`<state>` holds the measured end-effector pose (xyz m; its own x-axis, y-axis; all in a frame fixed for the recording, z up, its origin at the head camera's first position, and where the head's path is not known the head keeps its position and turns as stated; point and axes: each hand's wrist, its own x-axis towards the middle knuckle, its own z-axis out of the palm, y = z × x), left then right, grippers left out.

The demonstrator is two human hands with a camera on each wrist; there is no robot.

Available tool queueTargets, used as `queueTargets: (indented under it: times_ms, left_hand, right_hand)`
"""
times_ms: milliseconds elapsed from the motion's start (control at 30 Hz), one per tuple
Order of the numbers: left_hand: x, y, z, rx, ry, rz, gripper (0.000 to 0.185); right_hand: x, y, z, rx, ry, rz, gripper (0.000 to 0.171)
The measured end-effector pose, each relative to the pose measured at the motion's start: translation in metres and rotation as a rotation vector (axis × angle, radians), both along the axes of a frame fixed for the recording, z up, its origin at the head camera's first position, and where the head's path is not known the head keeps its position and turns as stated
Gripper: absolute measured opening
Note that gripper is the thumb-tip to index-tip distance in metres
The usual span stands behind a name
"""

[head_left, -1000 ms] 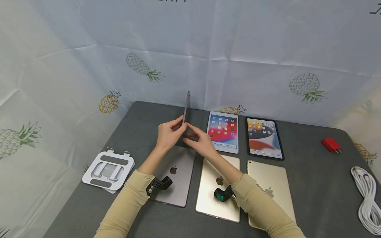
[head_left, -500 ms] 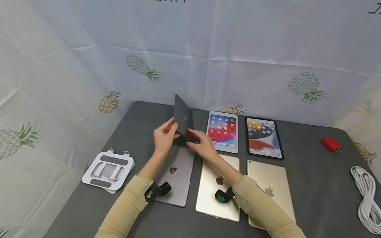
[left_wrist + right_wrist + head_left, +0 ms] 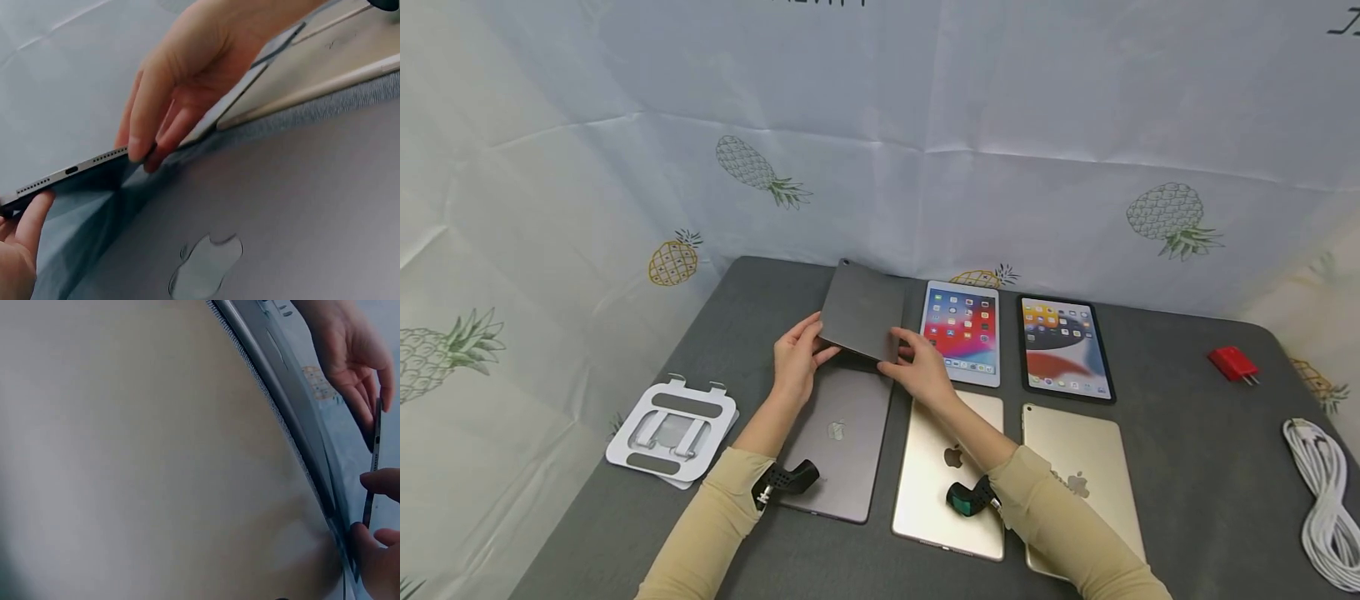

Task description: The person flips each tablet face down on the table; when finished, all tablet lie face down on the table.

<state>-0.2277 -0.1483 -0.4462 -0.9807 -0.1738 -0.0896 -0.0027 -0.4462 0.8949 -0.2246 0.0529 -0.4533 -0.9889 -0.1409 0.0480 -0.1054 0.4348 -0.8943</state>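
At the far left of the grey counter lies a white folding tablet stand, well apart from the hands; next comes a grey tablet lying back up, its logo showing, with the left forearm across its near corner; above its far end the left hand and the right hand hold a dark grey tablet off the counter, back up and tilted, its far edge higher; the left hand's fingers curl under the near left corner with the thumb on top, and the right hand's fingers pinch the near right corner, so each hand grips it; the left wrist view shows the tablet's port edge clear of the grey tablet below; to the right lie two gold tablets, side by side and back up, the right forearm over them; behind those rest two tablets with lit screens, one white-framed, one black-framed; further right sits a red charger plug, and at the right edge a coiled white cable.
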Motion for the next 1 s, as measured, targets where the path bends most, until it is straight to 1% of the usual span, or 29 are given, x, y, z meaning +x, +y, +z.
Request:
queueTargets:
  times_ms: [133,267,400,600,767,900,1000]
  left_hand:
    - [0.0,-0.004,-0.002,-0.022,-0.044,-0.023,0.042]
    - [0.001,-0.007,-0.002,-0.101,-0.07,-0.052,0.043]
    - [0.001,-0.012,-0.004,-0.235,-0.089,-0.065,0.042]
    - [0.001,-0.016,-0.008,-0.496,-0.124,-0.019,0.037]
    - [0.002,-0.018,-0.01,-0.682,-0.135,-0.035,0.042]
    - [0.002,-0.019,-0.01,-0.777,-0.133,-0.058,0.047]
    - [0.002,-0.02,-0.01,-0.829,-0.128,-0.067,0.048]
  right_hand:
    - [0.0,0.0,-0.001,0.007,-0.012,-0.014,0.063]
    - [-0.001,0.001,-0.002,0.0,-0.017,-0.033,0.064]
    - [-0.001,0.002,-0.002,-0.019,-0.015,-0.038,0.066]
    - [-0.003,0.002,-0.002,-0.048,-0.016,-0.038,0.067]
    - [-0.004,0.001,-0.002,-0.037,-0.033,-0.048,0.068]
    - [-0.005,0.001,-0.002,-0.039,-0.044,-0.046,0.07]
    - [-0.006,0.0,-0.003,-0.043,-0.044,-0.033,0.071]
